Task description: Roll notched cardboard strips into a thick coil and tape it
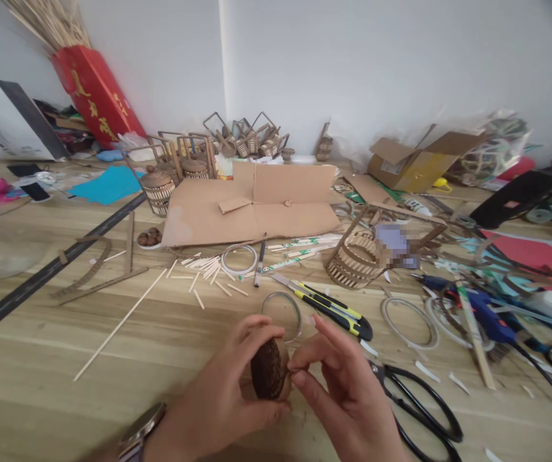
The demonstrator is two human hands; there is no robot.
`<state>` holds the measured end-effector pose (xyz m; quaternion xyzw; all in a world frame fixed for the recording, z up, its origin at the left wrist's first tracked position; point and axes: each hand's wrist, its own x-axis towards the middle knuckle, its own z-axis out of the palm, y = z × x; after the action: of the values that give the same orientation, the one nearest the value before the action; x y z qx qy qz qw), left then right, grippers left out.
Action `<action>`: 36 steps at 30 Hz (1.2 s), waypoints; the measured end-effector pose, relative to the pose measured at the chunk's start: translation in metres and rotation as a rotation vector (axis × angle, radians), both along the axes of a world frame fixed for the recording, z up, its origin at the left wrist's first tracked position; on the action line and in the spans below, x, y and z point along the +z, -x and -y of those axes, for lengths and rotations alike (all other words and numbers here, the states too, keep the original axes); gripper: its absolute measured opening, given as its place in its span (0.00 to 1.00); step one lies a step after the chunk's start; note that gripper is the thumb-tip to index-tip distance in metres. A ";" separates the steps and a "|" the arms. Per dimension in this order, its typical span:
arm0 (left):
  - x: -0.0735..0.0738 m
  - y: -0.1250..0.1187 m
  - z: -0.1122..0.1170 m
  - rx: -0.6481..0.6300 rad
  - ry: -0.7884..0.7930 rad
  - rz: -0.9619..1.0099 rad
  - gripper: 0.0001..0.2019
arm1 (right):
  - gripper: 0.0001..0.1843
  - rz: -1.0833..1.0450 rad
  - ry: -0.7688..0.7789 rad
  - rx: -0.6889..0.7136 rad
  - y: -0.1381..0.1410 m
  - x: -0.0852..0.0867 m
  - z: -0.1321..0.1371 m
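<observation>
My left hand (230, 391) is closed around a round brown disc (267, 371) with a dark, rough face and a lighter side, held up on edge over the table. At the disc's right side, the thumb and forefinger of my right hand (336, 385) pinch together; whatever lies between them is too small to make out. Just beyond both hands lies a roll of clear tape (300, 321). A yellow-and-black utility knife (334, 309) rests behind my right hand, its blade out. Black-handled scissors (425, 404) lie to the right, partly covered by that hand.
Short wooden sticks (208, 266) lie scattered near a cardboard sheet (251, 212). A slatted basket (353, 260) leans at right, with a blue glue gun (488, 314) farther along. Lidded baskets (158, 189) and a bowl of nuts (149, 237) stand at back left.
</observation>
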<state>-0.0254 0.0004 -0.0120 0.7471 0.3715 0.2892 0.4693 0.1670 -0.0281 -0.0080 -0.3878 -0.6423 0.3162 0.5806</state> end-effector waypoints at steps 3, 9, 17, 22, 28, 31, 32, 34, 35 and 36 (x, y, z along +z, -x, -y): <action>-0.002 0.002 -0.001 -0.022 -0.003 0.006 0.33 | 0.33 0.038 -0.030 -0.034 0.001 -0.003 0.001; 0.002 0.002 0.000 -0.057 -0.013 0.067 0.30 | 0.36 0.115 -0.120 -0.067 0.005 -0.008 0.005; 0.000 0.001 0.001 -0.052 0.009 0.107 0.29 | 0.37 0.117 -0.159 -0.012 0.007 -0.010 0.002; 0.001 0.000 0.001 -0.034 -0.013 0.093 0.28 | 0.34 0.074 -0.101 -0.002 0.007 -0.008 0.003; 0.003 -0.002 0.002 -0.024 0.000 0.092 0.26 | 0.13 -0.119 0.030 0.051 -0.005 0.003 -0.002; 0.000 -0.001 0.002 -0.014 -0.002 0.068 0.29 | 0.11 -0.299 0.244 0.139 -0.011 0.002 -0.004; -0.001 -0.001 0.002 -0.015 0.000 0.066 0.29 | 0.11 -0.348 0.315 0.156 -0.011 0.001 -0.004; -0.002 -0.002 0.001 -0.019 0.008 0.073 0.29 | 0.12 -0.417 0.441 0.178 -0.008 -0.001 -0.004; -0.002 -0.002 0.001 -0.022 0.009 0.080 0.29 | 0.12 -0.447 0.483 0.189 -0.006 -0.001 -0.004; -0.003 -0.002 0.001 -0.025 0.009 0.087 0.29 | 0.13 -0.476 0.515 0.197 -0.004 -0.001 -0.004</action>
<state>-0.0232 -0.0004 -0.0146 0.7363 0.3425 0.3140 0.4919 0.1712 -0.0244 -0.0091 -0.3731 -0.4227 0.6033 0.5640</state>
